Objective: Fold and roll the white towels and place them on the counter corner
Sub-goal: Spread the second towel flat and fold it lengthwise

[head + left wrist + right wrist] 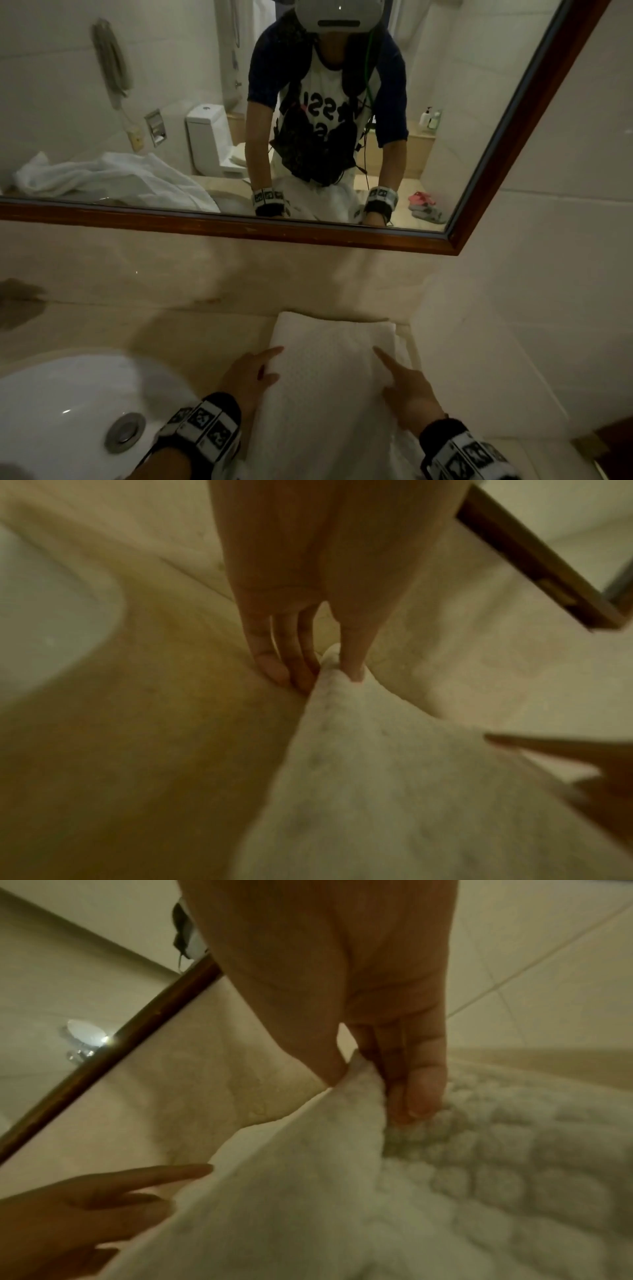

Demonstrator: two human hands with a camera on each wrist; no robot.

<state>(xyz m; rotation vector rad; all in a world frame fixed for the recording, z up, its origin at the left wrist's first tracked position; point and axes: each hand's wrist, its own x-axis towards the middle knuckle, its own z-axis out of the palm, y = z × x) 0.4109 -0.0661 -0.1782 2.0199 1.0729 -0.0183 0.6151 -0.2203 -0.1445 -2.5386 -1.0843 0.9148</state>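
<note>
A white waffle-textured towel [329,359] lies flat on the beige counter [171,329], in the corner by the right wall. My left hand [263,370] is at its left edge and my right hand [387,377] at its right edge, each with the index finger stretched forward. In the left wrist view my left hand [329,672] pinches a raised towel [377,791] edge between thumb and fingers. In the right wrist view my right hand [363,1080] pinches a lifted fold of the towel [479,1164] the same way.
A white sink basin [68,394] with a metal drain [125,432] lies just left of my left wrist. A wood-framed mirror [239,229] hangs above the counter and reflects another crumpled white towel [113,178]. A tiled wall [513,308] closes the right side.
</note>
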